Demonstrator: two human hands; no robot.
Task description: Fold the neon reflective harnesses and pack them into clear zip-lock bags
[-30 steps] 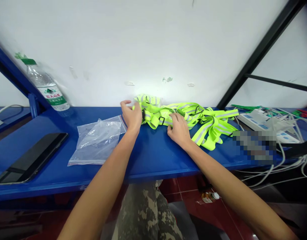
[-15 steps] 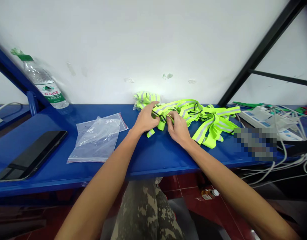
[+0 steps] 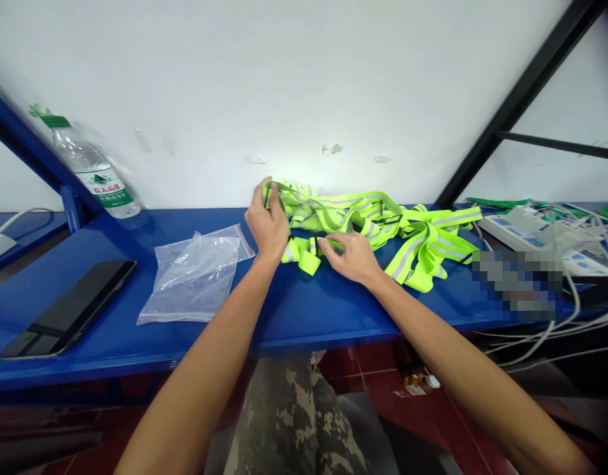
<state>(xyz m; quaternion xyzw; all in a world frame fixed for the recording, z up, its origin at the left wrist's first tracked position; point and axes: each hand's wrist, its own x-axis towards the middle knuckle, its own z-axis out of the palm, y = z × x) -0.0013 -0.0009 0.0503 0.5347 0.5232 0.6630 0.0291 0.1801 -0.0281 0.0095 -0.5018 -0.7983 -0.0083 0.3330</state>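
A tangle of neon yellow-green reflective straps (image 3: pixel 368 214) with silver stripes and black buckles lies along the back of the blue tabletop (image 3: pixel 304 313). My left hand (image 3: pixel 268 221) is raised at the tangle's left end, its fingers closed on one strap that runs off to the right. Lower down, my right hand (image 3: pixel 350 254) pinches the strap close to a black slider (image 3: pixel 314 246). A loose strap end curls on the table between both hands. Part of the pile behind my left hand is hidden.
Clear zip bags (image 3: pixel 195 274) lie left of my hands, with a black phone (image 3: pixel 70 307) farther left. A water bottle (image 3: pixel 98 168) leans at the back left. White power strips (image 3: pixel 546 237) and cables crowd the right side. The wall (image 3: pixel 304 99) rises right behind the straps.
My left hand has moved left and up, drawing a strap out toward the left. My right hand has shifted slightly, staying at the strap near the slider.
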